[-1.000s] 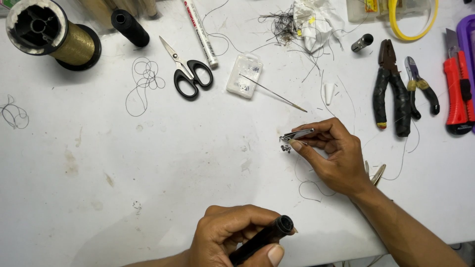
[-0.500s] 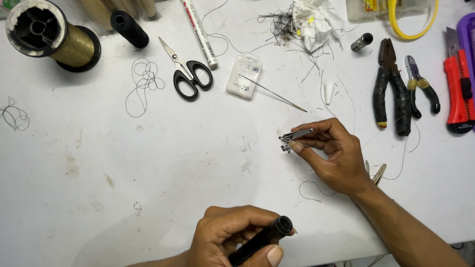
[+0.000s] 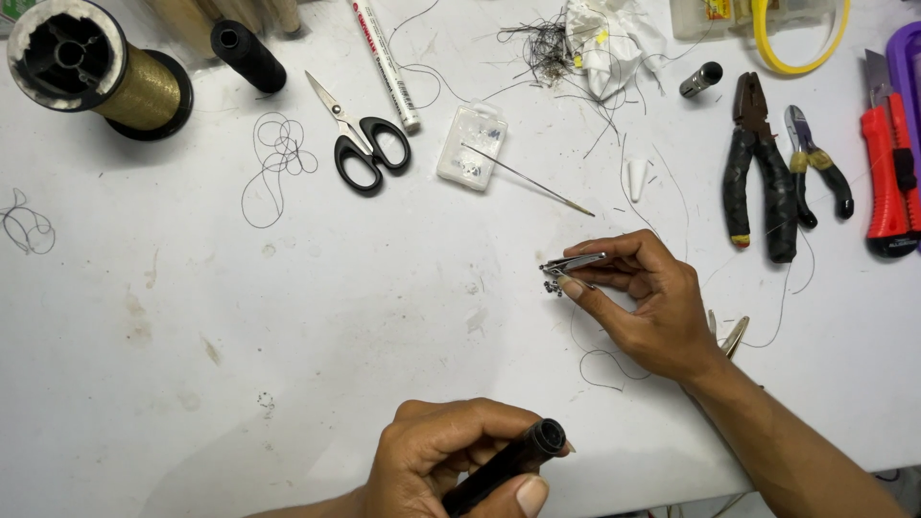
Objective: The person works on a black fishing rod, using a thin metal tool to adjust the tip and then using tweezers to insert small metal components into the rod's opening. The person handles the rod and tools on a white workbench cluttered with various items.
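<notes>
metal tweezers (image 3: 573, 262) in right hand (image 3: 652, 305), fingers pinched.

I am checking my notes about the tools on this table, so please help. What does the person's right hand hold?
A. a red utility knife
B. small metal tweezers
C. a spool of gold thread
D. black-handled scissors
B: the right hand pinches small metal tweezers over the white table, while the scissors, the red utility knife and the gold spool lie untouched farther up.

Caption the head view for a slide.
Right hand pinches small metal tweezers over tiny beads; left hand grips a black tube on a white table.
</notes>
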